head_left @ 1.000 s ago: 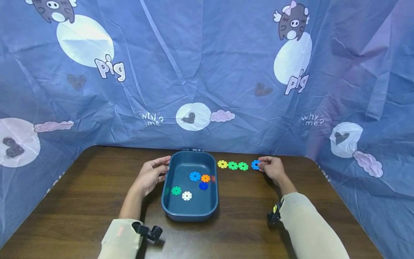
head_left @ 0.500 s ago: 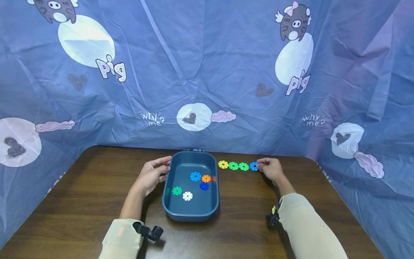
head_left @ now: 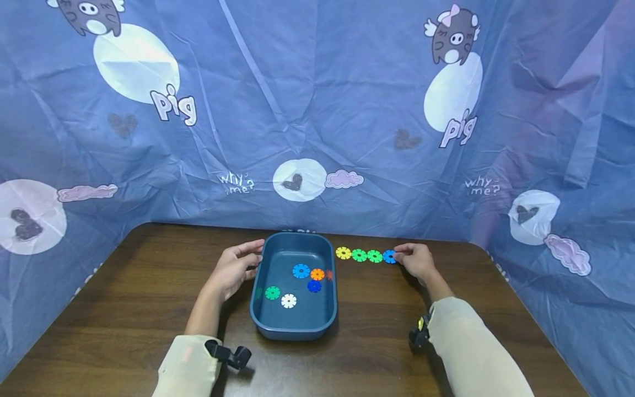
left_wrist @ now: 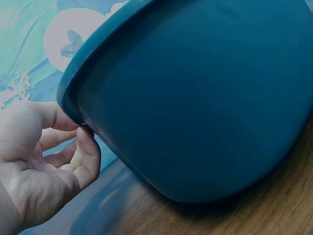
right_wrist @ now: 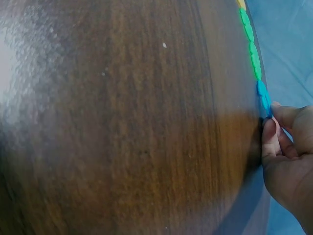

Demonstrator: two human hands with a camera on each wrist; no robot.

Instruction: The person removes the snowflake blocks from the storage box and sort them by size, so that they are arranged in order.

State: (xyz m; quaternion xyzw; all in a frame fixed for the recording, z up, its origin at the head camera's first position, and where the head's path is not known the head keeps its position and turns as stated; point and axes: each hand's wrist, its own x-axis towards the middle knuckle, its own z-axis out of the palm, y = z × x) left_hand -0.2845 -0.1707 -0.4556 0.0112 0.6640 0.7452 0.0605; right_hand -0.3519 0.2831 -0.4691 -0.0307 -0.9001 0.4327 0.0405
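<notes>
My right hand pinches the right edge of a blue notched plastic disc between thumb and fingers, low over the table. This disc stands at the right end of a row, right beside a green disc; another green disc and a yellow disc continue it leftward. In the right wrist view the blue disc lines up with the green ones. At the dark blue basin, my left hand holds the left rim with bent fingers; the left wrist view shows its fingertips under the rim.
Inside the basin lie several loose discs: a light blue disc, an orange disc, a dark blue disc, a green disc and a white disc. A blue printed cloth hangs behind the brown wooden table.
My right hand has brought the blue disc leftward, closing the gap to the green disc at the row's end. The left hand stays at the basin; the view has shifted slightly.
</notes>
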